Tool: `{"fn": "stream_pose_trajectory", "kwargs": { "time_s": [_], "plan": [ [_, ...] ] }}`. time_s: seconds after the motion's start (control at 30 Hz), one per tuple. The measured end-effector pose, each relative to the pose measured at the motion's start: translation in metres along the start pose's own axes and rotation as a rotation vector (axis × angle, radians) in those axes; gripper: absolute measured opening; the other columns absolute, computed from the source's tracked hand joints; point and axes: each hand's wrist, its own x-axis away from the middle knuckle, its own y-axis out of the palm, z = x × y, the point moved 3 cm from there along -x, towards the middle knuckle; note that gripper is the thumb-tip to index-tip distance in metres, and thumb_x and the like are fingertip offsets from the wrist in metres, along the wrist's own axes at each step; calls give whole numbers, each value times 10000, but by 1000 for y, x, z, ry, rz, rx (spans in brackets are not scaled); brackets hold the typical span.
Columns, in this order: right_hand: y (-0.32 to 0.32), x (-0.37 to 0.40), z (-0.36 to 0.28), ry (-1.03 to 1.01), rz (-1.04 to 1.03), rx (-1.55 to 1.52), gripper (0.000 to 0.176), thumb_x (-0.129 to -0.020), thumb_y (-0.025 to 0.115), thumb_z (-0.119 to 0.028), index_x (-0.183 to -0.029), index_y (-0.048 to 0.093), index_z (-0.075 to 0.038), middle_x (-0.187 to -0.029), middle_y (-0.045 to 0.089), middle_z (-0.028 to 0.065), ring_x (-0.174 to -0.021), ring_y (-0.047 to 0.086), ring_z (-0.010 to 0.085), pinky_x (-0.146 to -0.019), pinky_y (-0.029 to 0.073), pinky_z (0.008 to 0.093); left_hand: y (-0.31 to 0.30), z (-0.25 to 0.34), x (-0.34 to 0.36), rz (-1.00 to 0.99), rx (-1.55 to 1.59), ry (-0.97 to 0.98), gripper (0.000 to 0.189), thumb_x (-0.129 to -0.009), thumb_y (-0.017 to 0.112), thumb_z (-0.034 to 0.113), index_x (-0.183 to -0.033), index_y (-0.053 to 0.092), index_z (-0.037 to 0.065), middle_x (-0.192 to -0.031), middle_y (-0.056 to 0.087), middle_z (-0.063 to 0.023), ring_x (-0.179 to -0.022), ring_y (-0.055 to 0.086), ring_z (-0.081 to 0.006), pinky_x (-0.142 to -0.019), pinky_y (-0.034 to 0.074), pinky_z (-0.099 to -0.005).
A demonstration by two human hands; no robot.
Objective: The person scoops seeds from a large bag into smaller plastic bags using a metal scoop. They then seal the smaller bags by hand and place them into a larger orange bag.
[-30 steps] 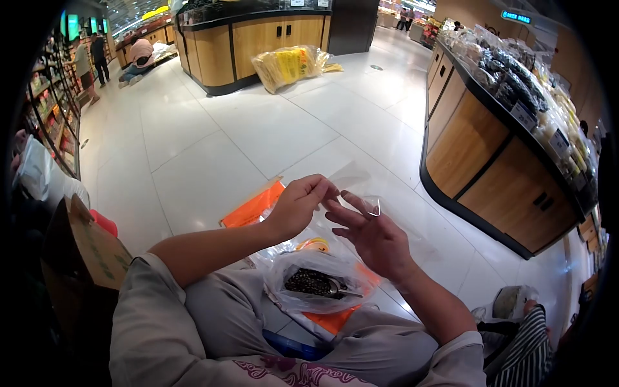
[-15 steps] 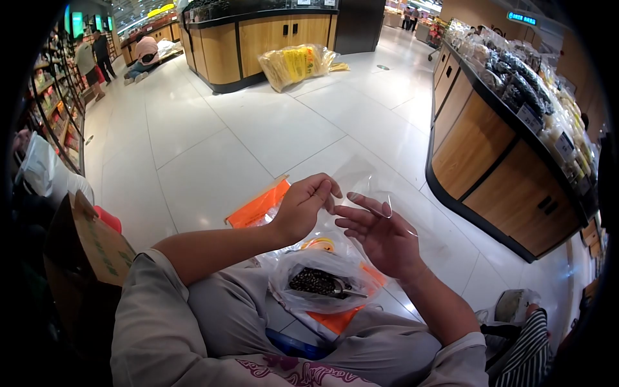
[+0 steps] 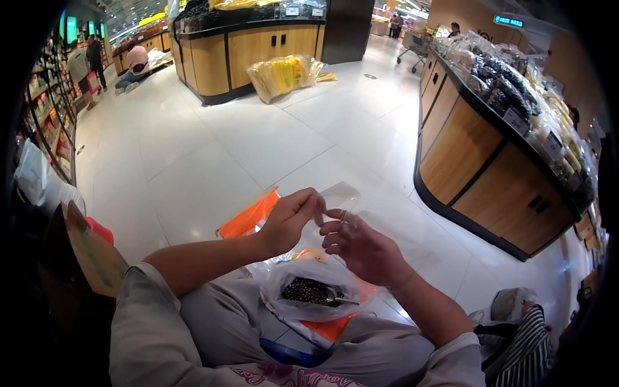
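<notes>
My left hand is closed, its thumb and fingertips pinching a clear plastic bag. Beside it my right hand has its fingers half bent and apart; the thin film lies against them, and its edges are hard to trace. Below both hands sits an open translucent bag holding dark, bean-like grains. A metal scoop rests in the grains. That bag stands over an orange and white printed sack between my legs.
A cardboard box is at my left. Wooden display counters with bagged goods stand ahead and right. A yellow plastic-wrapped bundle lies on the floor. A person in striped clothing is close on my right; others are farther off.
My right hand has moved left, closer to my left hand, and its fingers have bent more. The left hand keeps its pinch on the clear bag. My view has turned slightly.
</notes>
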Motion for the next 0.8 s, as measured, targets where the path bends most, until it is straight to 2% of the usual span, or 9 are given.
{"fn": "stream_pose_trajectory", "kwargs": {
  "time_s": [0.1,0.23,0.33,0.4,0.5,0.57,0.63,0.7,0.8],
  "plan": [
    [-8,-1,4,41,-94,28,524,-1016,371,-379,-1419,344,-46,-1241,521,106,-1109,503,194,-992,368,343,1,2,3,-36,-5,42,289,-1047,353,204,-925,531,12,-795,549,-39,-783,517,-108,-760,427,-262],
    [-4,-2,0,66,-80,95,567,-1013,366,-406,-1453,309,-53,-1255,515,100,-1139,489,197,-993,367,342,0,-10,3,-41,65,23,264,-1047,359,198,-942,522,19,-828,553,-39,-789,517,-108,-768,431,-265],
    [9,-2,-6,66,-82,199,622,-1004,366,-435,-1480,266,-46,-1371,459,113,-1218,447,212,-1018,340,360,1,-5,2,-24,59,11,252,-1046,357,189,-944,517,22,-839,549,-36,-790,516,-108,-768,433,-268],
    [12,-3,-6,89,-43,191,659,-997,371,-450,-1487,241,-29,-1488,351,126,-1319,375,218,-1055,298,368,1,-5,1,-20,67,-1,248,-1046,354,184,-945,514,24,-845,549,-35,-792,516,-109,-767,434,-270],
    [11,-1,-3,79,-54,115,667,-994,377,-445,-1489,221,-27,-1543,263,138,-1392,293,231,-1094,246,390,1,-12,1,-44,90,40,233,-1044,362,184,-954,511,29,-868,561,-35,-810,516,-99,-768,436,-276],
    [6,-4,2,84,-50,140,673,-992,379,-447,-1495,202,-35,-1544,260,142,-1408,270,244,-1112,219,404,2,-18,4,-16,72,-58,189,-1036,393,175,-963,502,39,-885,582,-37,-832,517,-88,-770,435,-274],
    [-3,-7,11,91,-47,162,680,-991,380,-449,-1500,184,-42,-1544,257,145,-1425,246,258,-1130,192,419,7,-19,7,-20,92,-56,168,-1031,409,169,-962,495,42,-878,581,-36,-833,518,-84,-768,434,-268],
    [-11,-9,18,37,-8,71,637,-990,456,-340,-1463,233,24,-1531,279,124,-1435,237,241,-1157,185,442,11,-16,8,-19,152,-81,136,-1020,443,154,-951,481,44,-859,574,-34,-817,517,-82,-755,432,-253],
    [-7,-8,20,64,-8,80,649,-987,456,-335,-1469,212,26,-1543,243,133,-1445,215,244,-1169,163,439,10,-18,8,-45,186,-100,136,-1018,448,161,-959,489,45,-865,574,-34,-804,518,-82,-754,435,-248]
  ]
}}
